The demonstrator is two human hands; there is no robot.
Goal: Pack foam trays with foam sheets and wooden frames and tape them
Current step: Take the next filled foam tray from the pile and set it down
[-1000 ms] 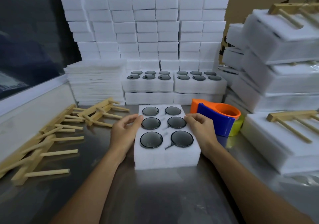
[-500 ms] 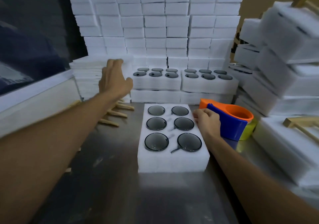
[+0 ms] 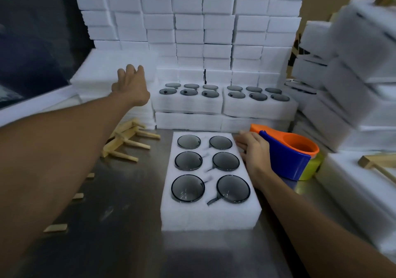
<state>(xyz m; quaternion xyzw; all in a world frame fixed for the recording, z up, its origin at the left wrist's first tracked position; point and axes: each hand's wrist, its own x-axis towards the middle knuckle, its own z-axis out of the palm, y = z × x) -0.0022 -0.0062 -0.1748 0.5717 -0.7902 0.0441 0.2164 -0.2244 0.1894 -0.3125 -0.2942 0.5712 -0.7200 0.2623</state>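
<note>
A white foam tray lies on the metal table in front of me, with several round dark glass lenses set in its holes. My right hand rests on the tray's far right edge, fingers relaxed. My left hand is stretched out to the back left, fingers extended over the stack of thin foam sheets. Whether it touches the top sheet I cannot tell. Wooden frames lie on the table to the left of the tray. An orange and blue tape dispenser stands just right of my right hand.
Two more filled foam trays stand behind on empty ones. A tall wall of white foam blocks fills the back. Packed foam stacks rise on the right, one with a wooden frame on top.
My left hand has left the tray's left side and reached up and back to the foam sheet stack. My right hand stays on the tray. The view has moved closer.
</note>
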